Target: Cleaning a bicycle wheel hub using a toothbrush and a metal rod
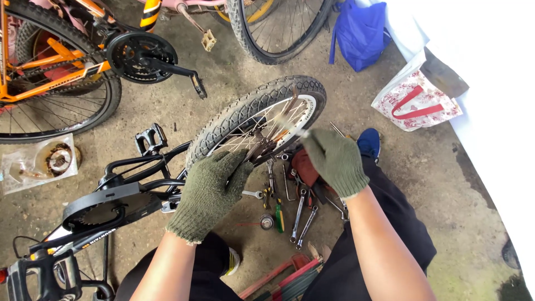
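Both my hands wear green knit gloves. My left hand point(210, 189) grips the lower part of a black bicycle's rear wheel point(262, 103), with its fingers curled near the hub and a coiled spring. My right hand point(334, 159) is closed on a thin light-coloured tool whose tip points left toward the spokes near the hub. The black bicycle frame point(134, 187) lies on its side, with its chain guard point(97, 206) and a pedal point(150, 138) on the left. What sits inside the left palm is hidden.
Several wrenches point(301, 214) and small tools lie on the concrete floor between my knees. An orange bicycle point(50, 67) stands at the upper left, another wheel point(278, 28) at the top. A blue bag point(359, 33) and a red-and-white bag point(415, 103) sit right.
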